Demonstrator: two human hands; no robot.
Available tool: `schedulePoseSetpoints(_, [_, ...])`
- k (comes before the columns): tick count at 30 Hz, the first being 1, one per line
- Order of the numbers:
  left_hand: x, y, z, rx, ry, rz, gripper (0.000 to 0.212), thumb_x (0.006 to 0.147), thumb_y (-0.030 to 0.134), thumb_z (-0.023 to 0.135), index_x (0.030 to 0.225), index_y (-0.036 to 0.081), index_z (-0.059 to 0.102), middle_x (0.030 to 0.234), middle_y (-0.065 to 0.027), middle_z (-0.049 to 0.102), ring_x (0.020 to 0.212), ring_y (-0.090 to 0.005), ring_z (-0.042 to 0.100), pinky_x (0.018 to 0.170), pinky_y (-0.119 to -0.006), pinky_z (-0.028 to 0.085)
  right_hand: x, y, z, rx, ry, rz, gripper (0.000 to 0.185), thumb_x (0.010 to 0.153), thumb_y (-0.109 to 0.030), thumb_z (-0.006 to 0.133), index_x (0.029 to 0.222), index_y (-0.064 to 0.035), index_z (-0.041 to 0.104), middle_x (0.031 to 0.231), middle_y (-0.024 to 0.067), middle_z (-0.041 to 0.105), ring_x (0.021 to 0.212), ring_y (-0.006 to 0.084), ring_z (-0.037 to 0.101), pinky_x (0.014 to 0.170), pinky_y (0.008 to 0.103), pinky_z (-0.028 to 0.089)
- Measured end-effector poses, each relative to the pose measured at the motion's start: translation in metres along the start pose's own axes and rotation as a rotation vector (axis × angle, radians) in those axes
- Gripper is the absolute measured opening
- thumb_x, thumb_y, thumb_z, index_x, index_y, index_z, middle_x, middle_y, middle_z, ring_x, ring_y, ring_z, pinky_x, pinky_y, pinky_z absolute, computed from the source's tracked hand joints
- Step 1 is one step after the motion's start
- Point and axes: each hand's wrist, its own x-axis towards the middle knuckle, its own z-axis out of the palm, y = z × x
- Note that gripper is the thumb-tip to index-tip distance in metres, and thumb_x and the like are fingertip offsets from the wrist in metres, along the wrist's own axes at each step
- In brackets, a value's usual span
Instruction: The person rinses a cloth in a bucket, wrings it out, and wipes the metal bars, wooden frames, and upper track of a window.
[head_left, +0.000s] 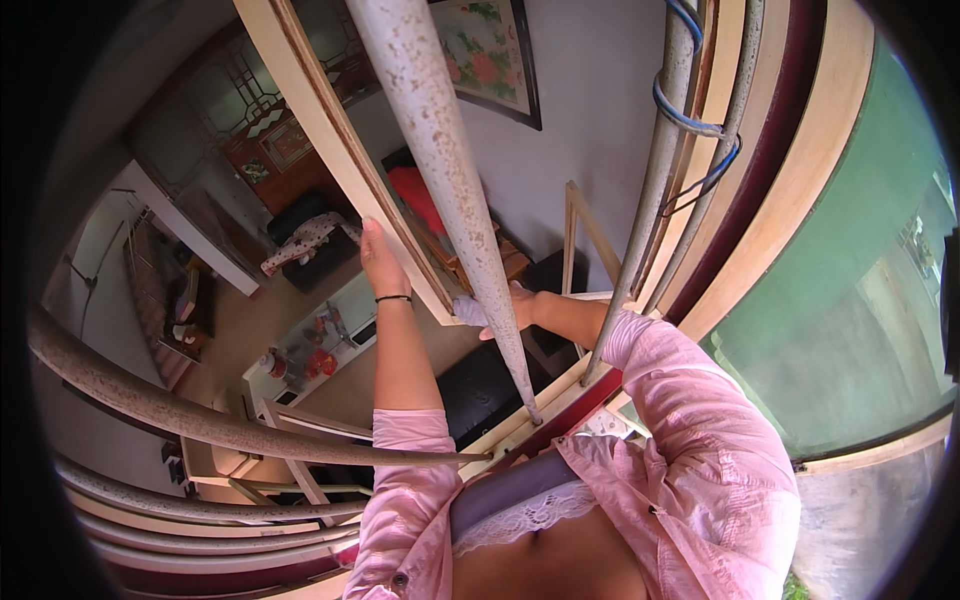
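Note:
My left hand (384, 262) reaches between metal bars and holds the outer edge of a cream-painted wooden window sash (349, 161); its fingers are partly hidden behind the wood. A dark band circles that wrist. My right hand (521, 306), partly covered by a rusty white window bar (457, 172), holds a greyish cloth (470, 311) against the lower corner of the sash. Both forearms extend past the bars into the room, in pink sleeves pushed up toward the elbows.
More bars (225, 427) curve across the left, and a bar wound with blue wire (679, 97) stands at right. Inside are a low white table (341, 352) bearing several items, black seats (480, 390) and another small sash (589, 232). Green-tinted glass (832, 300) is beside my right arm.

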Motion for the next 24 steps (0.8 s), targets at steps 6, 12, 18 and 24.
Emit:
schedulePoseSetpoints(6, [-0.011,0.01,0.004,0.076,0.034,-0.067,0.053,0.092,0.044,0.047,0.118,-0.002,0.05,0.116,-0.0068,0.054,0.106,-0.0128,0.048,0.095,-0.027,0.035,0.035,0.003,0.013,0.105,0.089,-0.01,0.06,0.077,-0.036,0.063,0.124,-0.0042,0.043,0.119,0.0191,0.051,0.107,0.0386,0.051,0.09,0.0446,0.042])
schedulePoseSetpoints(12, [-0.01,0.011,0.003,0.0,0.003,-0.071,0.05,0.092,0.044,0.047,0.112,-0.001,0.052,0.11,-0.0057,0.057,0.101,-0.0121,0.05,0.092,-0.026,0.037,-0.007,-0.007,-0.003,-0.131,0.043,0.134,0.035,0.077,-0.017,0.057,0.111,-0.0098,0.052,0.115,0.0154,0.054,0.11,0.0346,0.05,0.088,0.0464,0.043])
schedulePoseSetpoints(18, [0.012,-0.015,-0.014,-0.037,0.006,-0.082,0.047,0.091,0.044,0.049,0.104,-0.001,0.056,0.101,-0.0033,0.058,0.094,-0.01,0.05,0.088,-0.025,0.037,-0.09,0.039,-0.011,-0.347,-0.092,0.517,0.028,0.081,-0.014,0.049,0.109,-0.0111,0.051,0.115,0.0126,0.053,0.11,0.032,0.05,0.087,0.0483,0.043])
schedulePoseSetpoints(24, [0.014,-0.007,-0.02,-0.036,0.022,-0.063,0.047,0.09,0.044,0.052,0.105,0.0,0.058,0.101,-0.0037,0.059,0.093,-0.0108,0.052,0.087,-0.025,0.039,-0.087,0.01,-0.048,-0.68,-0.553,0.926,0.036,0.078,-0.026,0.065,0.112,-0.016,0.063,0.118,0.0019,0.059,0.106,0.0284,0.057,0.084,0.0506,0.044])
